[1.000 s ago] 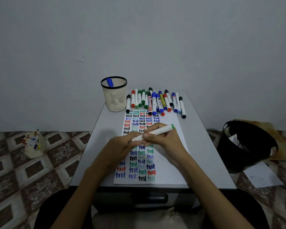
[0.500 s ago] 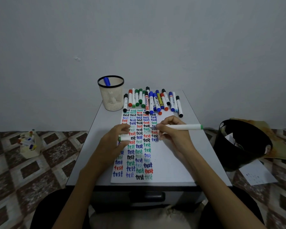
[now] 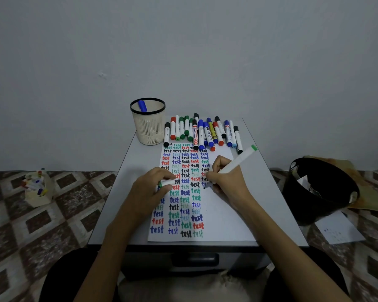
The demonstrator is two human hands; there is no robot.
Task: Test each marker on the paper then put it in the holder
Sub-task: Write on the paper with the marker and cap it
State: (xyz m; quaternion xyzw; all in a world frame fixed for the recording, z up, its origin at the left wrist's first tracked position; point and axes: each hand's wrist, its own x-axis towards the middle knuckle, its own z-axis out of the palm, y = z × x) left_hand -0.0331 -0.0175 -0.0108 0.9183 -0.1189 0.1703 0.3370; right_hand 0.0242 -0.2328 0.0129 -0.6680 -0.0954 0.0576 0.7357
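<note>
Gripping a white, green-ended marker (image 3: 236,163), the right hand (image 3: 227,182) seemingly marks white paper (image 3: 218,216); at nine o'clock, the left hand (image 3: 146,190) pinches its cap (image 3: 167,183).

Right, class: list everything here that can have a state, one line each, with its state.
White paper sheet: flat on the grey table, partly filled with "test" words.
White marker with green end: uncapped, tip down at the sheet, gripped by the right hand.
Green-and-white marker cap: off, pinched in the left hand.
Cream mesh holder with black rim: upright, holding one blue marker.
Row of loose markers: capped, lying beside the holder.
</note>
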